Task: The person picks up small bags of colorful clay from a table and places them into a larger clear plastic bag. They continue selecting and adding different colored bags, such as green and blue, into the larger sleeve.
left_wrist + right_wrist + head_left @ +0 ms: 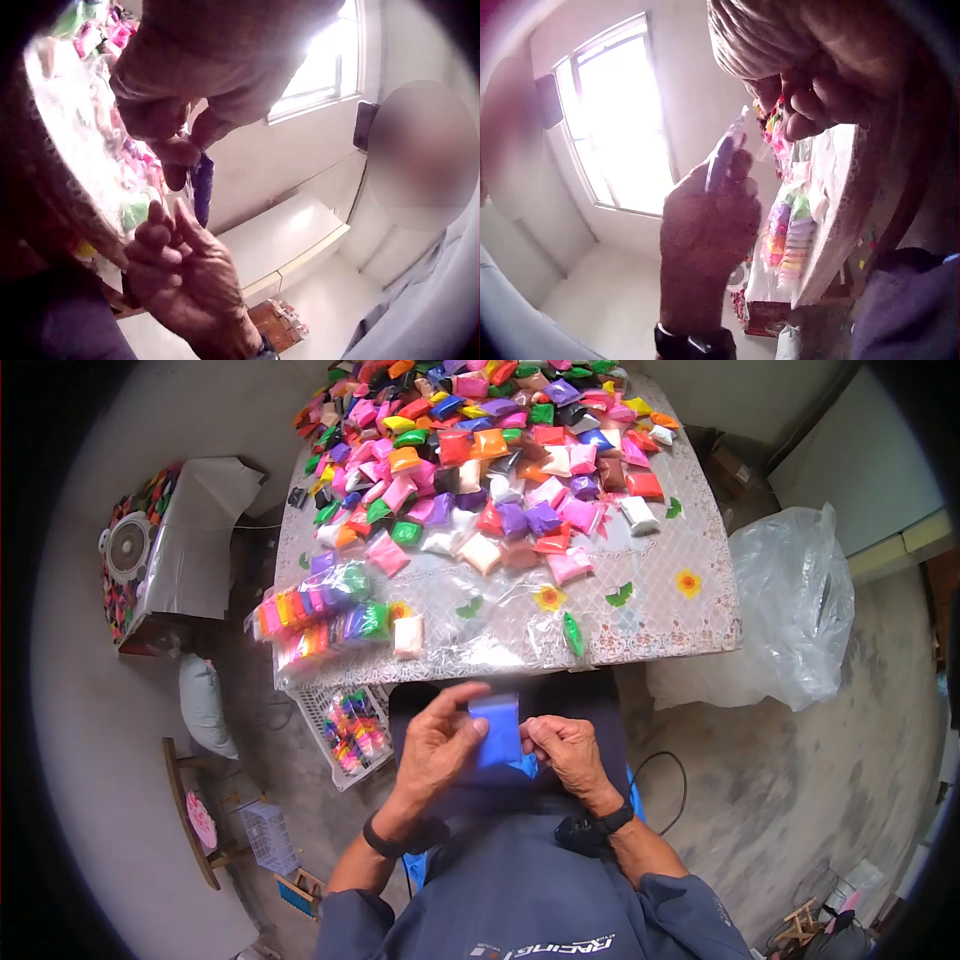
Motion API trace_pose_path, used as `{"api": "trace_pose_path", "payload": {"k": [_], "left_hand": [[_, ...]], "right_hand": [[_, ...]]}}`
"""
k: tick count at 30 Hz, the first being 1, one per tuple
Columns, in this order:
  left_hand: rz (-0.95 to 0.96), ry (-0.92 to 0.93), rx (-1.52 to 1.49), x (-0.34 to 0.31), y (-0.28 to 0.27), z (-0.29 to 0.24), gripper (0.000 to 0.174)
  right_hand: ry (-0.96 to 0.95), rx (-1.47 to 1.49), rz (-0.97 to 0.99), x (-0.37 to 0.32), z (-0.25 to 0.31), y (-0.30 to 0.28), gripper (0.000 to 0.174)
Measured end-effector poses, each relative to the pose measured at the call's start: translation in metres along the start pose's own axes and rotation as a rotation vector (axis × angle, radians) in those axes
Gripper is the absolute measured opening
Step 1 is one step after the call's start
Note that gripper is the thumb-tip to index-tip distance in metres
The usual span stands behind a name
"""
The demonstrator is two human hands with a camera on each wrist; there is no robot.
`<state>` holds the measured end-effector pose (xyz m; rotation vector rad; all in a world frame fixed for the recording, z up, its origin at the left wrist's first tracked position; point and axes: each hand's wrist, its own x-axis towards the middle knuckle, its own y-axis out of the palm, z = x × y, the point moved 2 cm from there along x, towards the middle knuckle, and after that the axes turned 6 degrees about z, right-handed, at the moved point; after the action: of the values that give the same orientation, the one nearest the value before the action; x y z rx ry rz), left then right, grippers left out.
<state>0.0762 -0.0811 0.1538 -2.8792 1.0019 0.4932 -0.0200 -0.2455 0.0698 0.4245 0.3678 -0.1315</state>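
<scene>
My left hand (437, 748) pinches a small, flat blue packet (500, 732) between thumb and fingers, over the lap and in front of the table edge. In the right wrist view the same packet (718, 163) stands edge-on in that hand. Close to the packet's right side is my right hand (570, 755), its fingers curled and thumb drawn in. The left wrist view shows the right hand's fingertips (156, 214) a little below the packet, with nothing visible between them. Nearest on the table lie a pale packet (408, 637) and a green packet (573, 633).
A large heap of colourful packets (480, 470) covers the back of the table (660, 620). Clear bags of packets (315, 615) lie at its front left. A white basket (375, 765) stands below, holding more packets. Clear plastic sheeting (790, 610) hangs at the right.
</scene>
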Motion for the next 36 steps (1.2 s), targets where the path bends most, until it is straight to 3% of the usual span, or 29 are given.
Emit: {"api": "trace_pose_path", "payload": {"k": [2, 7, 9, 13, 15, 20, 28, 34, 36], "left_hand": [[-0.005, 0.068, 0.051, 0.014, -0.002, -0.017, 0.041], [-0.112, 0.233, 0.263, 0.066, 0.012, -0.056, 0.033], [-0.155, 0.288, 0.413, 0.09, 0.014, -0.056, 0.033], [-0.177, 0.307, 0.59, 0.132, 0.016, -0.045, 0.034], [-0.199, 0.376, 0.788, 0.143, 0.023, -0.04, 0.035], [-0.181, 0.4, 0.956, 0.162, 0.032, -0.016, 0.035], [-0.081, 0.297, 1.059, 0.173, 0.049, -0.009, 0.03], [-0.043, 0.219, 1.008, 0.175, 0.05, -0.006, 0.03], [-0.014, 0.1, 0.886, 0.175, 0.047, -0.005, 0.027]], "right_hand": [[-0.032, -0.046, -0.037, 0.003, -0.001, -0.009, 0.022], [-0.113, -0.09, -0.155, 0.011, -0.01, -0.033, 0.023], [-0.156, -0.152, -0.235, 0.014, -0.008, -0.041, 0.021], [-0.067, -0.128, -0.27, 0.019, -0.005, -0.057, 0.021], [-0.069, -0.11, -0.302, 0.022, -0.007, -0.065, 0.021], [-0.062, -0.09, -0.325, 0.029, -0.007, -0.077, 0.022], [-0.065, -0.041, -0.299, 0.039, -0.007, -0.076, 0.021], [-0.015, 0.056, -0.269, 0.041, -0.008, -0.08, 0.021], [-0.004, 0.059, -0.266, 0.042, -0.006, -0.08, 0.022]]}}
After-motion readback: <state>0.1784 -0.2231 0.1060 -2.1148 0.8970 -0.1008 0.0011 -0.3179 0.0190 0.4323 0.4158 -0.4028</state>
